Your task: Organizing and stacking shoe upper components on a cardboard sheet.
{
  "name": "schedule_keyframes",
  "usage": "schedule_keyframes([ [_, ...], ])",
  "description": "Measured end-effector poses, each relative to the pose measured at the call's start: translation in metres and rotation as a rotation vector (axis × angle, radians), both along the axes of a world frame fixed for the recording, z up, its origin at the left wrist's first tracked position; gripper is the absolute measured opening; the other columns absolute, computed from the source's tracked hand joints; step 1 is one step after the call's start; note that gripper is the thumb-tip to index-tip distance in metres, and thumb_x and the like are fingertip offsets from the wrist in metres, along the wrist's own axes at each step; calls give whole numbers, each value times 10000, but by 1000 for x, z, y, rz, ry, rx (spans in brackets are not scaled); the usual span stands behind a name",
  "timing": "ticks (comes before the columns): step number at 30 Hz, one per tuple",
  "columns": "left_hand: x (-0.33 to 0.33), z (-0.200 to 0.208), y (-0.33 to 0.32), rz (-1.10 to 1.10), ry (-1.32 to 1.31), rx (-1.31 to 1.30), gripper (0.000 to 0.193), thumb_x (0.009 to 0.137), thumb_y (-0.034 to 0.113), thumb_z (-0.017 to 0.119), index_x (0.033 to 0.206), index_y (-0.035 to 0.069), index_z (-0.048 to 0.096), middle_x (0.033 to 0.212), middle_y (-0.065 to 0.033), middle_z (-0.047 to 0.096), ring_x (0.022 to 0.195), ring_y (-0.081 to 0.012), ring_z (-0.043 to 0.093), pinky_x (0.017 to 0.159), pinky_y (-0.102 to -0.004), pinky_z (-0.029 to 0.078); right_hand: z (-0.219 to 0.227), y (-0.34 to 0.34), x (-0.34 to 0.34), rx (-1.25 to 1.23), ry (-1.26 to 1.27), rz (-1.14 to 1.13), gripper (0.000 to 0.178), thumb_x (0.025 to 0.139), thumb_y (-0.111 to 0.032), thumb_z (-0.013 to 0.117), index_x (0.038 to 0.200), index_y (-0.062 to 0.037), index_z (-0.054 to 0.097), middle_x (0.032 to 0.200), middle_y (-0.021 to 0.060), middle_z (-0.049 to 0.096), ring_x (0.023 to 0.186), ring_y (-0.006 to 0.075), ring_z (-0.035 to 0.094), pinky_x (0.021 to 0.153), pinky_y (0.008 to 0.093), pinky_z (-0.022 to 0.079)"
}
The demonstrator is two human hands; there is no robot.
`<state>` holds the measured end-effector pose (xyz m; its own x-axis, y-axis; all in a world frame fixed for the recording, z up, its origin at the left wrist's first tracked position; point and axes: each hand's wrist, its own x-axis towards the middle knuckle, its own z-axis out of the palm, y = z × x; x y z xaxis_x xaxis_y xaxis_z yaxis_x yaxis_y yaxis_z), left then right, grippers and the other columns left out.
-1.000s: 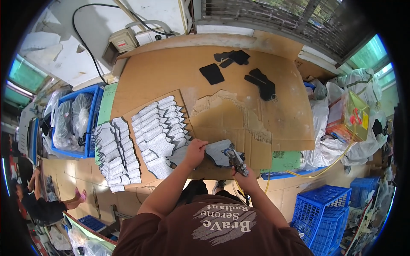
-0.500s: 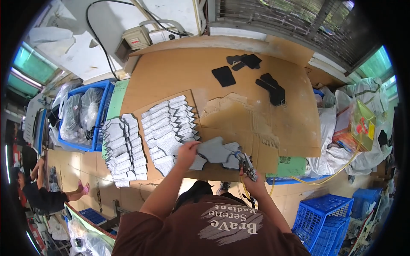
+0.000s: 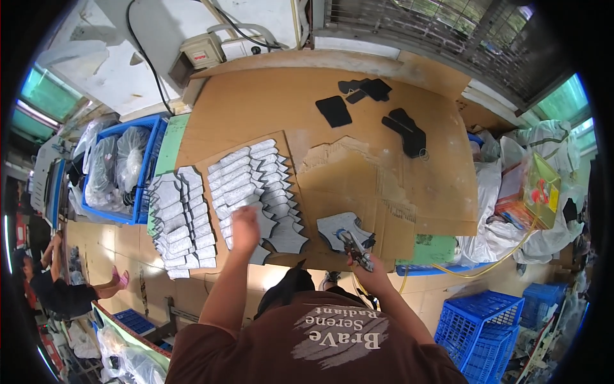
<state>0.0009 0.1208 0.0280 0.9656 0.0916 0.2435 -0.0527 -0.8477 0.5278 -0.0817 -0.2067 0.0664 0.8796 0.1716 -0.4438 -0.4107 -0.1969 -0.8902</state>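
My left hand [image 3: 245,230], smeared by motion, is over the middle row of overlapping grey cut pieces [image 3: 240,173]; whether its fingers hold anything cannot be made out. These pieces have dark edges and lie on a cardboard sheet. Another row of grey cut pieces [image 3: 182,214] lies farther left. My right hand [image 3: 369,272] grips a metal spray gun [image 3: 354,248] with a yellow hose below. The gun's front end is over a small stack of grey pieces [image 3: 336,227] near the table's front edge.
Black cut pieces [image 3: 406,131] lie at the far side of the cardboard-covered table [image 3: 256,96]. A blue crate of plastic bags [image 3: 153,173] stands left, white sacks [image 3: 492,192] right. Blue baskets [image 3: 476,320] sit lower right. Another person [image 3: 54,272] is at far left.
My left hand has moved left from the grey piece it held beside the spray gun. A grey piece now lies at the near end of the middle row. The spray gun has shifted slightly left.
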Motion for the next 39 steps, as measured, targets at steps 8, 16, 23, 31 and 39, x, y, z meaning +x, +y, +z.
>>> schedule_keyframes([
  [8,7,-21,-105,-311,191,-365,164,765,85,546,894,21,624,808,-147,567,807,-310,544,688,-357,437,10,12,5,60,-40,-19,116,757,-39,506,870,-39,535,729,22,538,663,93,481,613,242,403],
  [16,7,-19,-111,-307,162,-396,140,763,75,546,863,23,629,754,-152,549,734,-329,536,636,-392,423,7,10,8,60,33,28,184,753,20,464,926,-5,519,799,22,537,781,108,508,752,244,406],
  [23,6,-18,-113,-273,145,-409,128,756,71,580,858,14,633,746,-149,574,709,-311,565,621,-348,442,12,1,5,66,57,-118,138,767,-26,491,900,-17,526,771,16,545,730,100,505,678,236,411],
  [31,5,-16,-113,-242,167,-431,120,764,75,574,852,16,629,765,-140,581,723,-294,578,629,-331,447,16,-14,6,-35,74,-173,131,775,-35,501,901,-14,529,798,24,552,755,106,512,700,251,419],
  [39,-4,5,-85,-28,325,-560,134,780,82,538,864,22,624,711,-121,607,637,-223,583,596,-299,452,20,-14,4,-35,73,-153,139,772,-30,513,909,-45,532,810,10,550,809,94,497,745,237,396],
])
